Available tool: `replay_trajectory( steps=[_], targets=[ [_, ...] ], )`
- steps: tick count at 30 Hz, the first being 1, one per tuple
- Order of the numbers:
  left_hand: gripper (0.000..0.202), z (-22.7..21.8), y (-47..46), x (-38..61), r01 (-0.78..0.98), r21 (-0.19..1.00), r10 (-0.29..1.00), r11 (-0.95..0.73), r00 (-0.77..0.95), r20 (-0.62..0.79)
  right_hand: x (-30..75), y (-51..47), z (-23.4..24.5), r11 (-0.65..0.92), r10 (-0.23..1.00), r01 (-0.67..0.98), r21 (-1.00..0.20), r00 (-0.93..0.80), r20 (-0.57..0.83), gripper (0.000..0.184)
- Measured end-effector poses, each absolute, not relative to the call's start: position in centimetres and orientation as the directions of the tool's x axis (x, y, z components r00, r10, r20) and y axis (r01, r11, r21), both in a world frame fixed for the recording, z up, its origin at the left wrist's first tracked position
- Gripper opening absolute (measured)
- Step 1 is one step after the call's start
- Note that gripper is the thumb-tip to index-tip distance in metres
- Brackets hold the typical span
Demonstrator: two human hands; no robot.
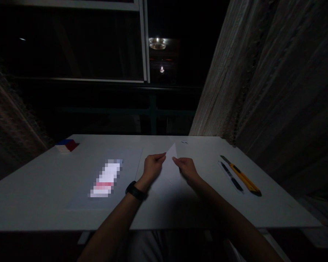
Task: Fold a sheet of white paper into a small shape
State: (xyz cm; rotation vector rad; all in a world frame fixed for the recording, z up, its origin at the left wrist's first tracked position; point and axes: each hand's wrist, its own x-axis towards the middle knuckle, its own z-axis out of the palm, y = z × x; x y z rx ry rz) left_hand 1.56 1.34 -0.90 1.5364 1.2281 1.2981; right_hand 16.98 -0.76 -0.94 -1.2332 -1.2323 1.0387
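A white sheet of paper [170,171] is held up over the middle of the table, its top narrowing to a point. My left hand [153,167] pinches its left edge near the top, and a dark watch [135,190] sits on that wrist. On the opposite edge, my right hand [186,168] grips the paper with the thumb on the near face. The fingers behind the sheet are partly hidden. Dim light leaves the paper's lower part hard to make out.
To the left, a lit, blurred-out phone [106,179] lies on a pale sheet [79,198]. A coloured cube [66,145] stands at the far left. A yellow utility knife [243,177] and a black pen [232,177] lie right. Curtains [215,80] hang beyond the table [43,214].
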Motion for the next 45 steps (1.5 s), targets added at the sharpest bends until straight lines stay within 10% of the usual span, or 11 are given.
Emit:
replay_trajectory(
  steps=[27,45],
  targets=[
    [0.054,0.4,0.6,1.7,-0.152,0.986,0.995,-0.073,0.052,0.082,16.2,-1.0,-1.7,0.038,0.996,-0.184,-0.982,-0.073,0.052,0.037],
    [0.025,1.3,0.7,1.1,-0.02,0.996,0.995,-0.092,-0.034,0.091,16.2,-1.6,-1.0,0.006,0.99,-0.017,-1.0,-0.143,0.009,0.038]
  ],
)
